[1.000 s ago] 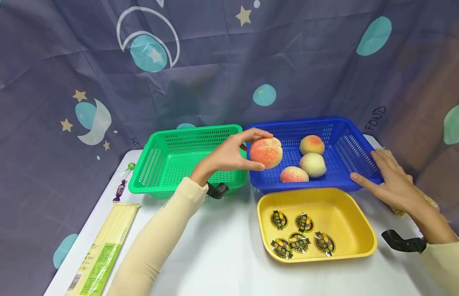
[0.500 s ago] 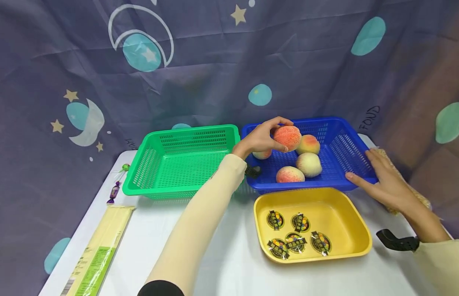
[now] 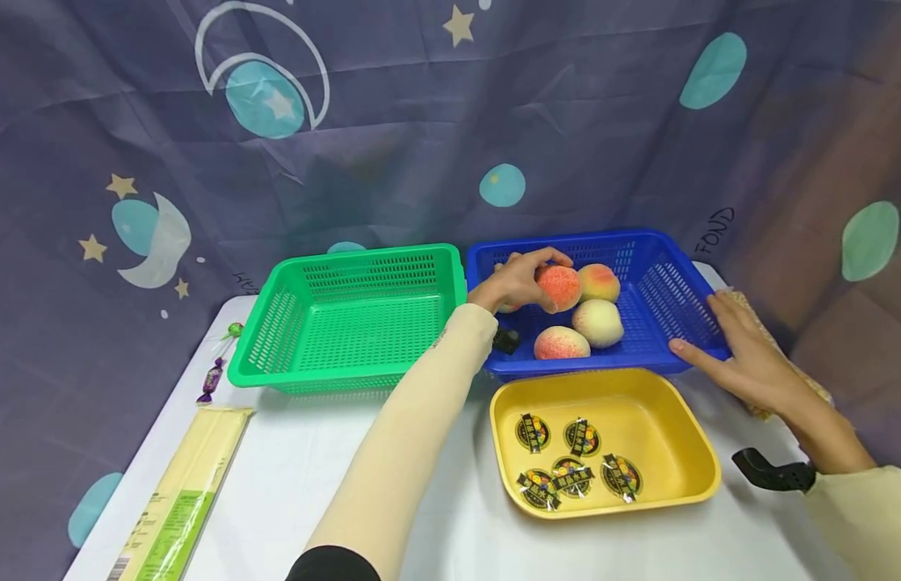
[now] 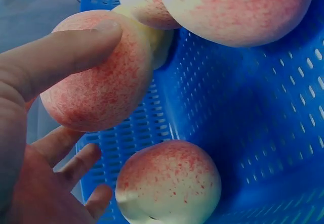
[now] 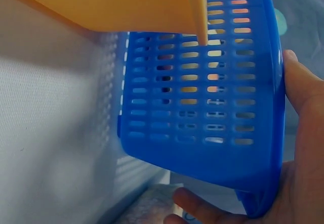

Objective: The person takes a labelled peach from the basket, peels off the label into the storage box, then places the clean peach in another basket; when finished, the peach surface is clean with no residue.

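Observation:
In the head view my left hand (image 3: pixel 519 282) is low inside the blue basket (image 3: pixel 657 311), at its left part. It grips a reddish peach (image 3: pixel 559 288) between thumb and fingers; the left wrist view has the thumb lying across this peach (image 4: pixel 98 82). Below it there, another peach (image 4: pixel 169 183) sits in the basket. A yellow-red peach (image 3: pixel 599 282), a pale peach (image 3: pixel 598 323) and a pink-blushed peach (image 3: pixel 562 343) lie to the right and front. My right hand (image 3: pixel 756 363) rests at the basket's front right corner, thumb on the rim, fingers along the outside.
A green basket (image 3: pixel 370 331) stands left of the blue one. In front is a yellow tray (image 3: pixel 683 460) with several round black stickers (image 3: pixel 570 476). A long flat package (image 3: pixel 182 500) and wrapped candies (image 3: pixel 211 381) lie at the left edge, with a dark curtain (image 3: pixel 392 121) behind.
My left hand has carried the peach rightward from between the baskets and lowered it into the blue basket. The right hand stays at the corner. The head view has shifted slightly right.

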{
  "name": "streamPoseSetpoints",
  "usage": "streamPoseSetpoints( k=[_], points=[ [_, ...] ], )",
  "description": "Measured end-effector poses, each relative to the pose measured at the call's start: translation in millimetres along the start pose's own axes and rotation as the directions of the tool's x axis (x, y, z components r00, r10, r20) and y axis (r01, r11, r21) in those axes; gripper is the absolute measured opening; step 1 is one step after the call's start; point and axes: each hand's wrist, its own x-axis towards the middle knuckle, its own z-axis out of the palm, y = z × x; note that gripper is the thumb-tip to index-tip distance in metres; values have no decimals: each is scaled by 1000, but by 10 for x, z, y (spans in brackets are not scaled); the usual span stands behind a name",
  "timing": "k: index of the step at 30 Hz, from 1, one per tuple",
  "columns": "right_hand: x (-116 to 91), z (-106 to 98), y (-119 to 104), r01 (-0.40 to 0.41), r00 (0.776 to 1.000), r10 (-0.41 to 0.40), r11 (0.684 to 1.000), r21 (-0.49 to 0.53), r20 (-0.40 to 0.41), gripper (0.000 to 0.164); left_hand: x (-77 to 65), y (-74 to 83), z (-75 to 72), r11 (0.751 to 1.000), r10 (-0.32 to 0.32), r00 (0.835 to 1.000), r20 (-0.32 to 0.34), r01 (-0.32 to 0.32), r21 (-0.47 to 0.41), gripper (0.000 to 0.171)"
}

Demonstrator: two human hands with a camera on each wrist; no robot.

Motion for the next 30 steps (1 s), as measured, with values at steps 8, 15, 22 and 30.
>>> streamPoseSetpoints(
  k=[8, 15, 22, 30],
  points=[
    [-18, 0, 7, 5, 1000, -5, 1000, 11, -3, 101, 25, -65, 83, 995, -53, 998, 19, 51, 83, 68],
    [-26, -10, -2, 9, 1000, -9, 1000, 10, -15, 102, 32, -121, 141, 991, -76, 997, 25, 72, 114, 68],
    [-30, -17, -25, -1, 1000, 1, 1000, 15, -2, 101, 11, -135, 127, 993, -82, 996, 28, 79, 85, 71],
    [-31, -28, -16, -26, 999, 25, 999, 22, 22, 102, 10, -111, 94, 992, -87, 995, 53, 81, 98, 71]
  ],
)
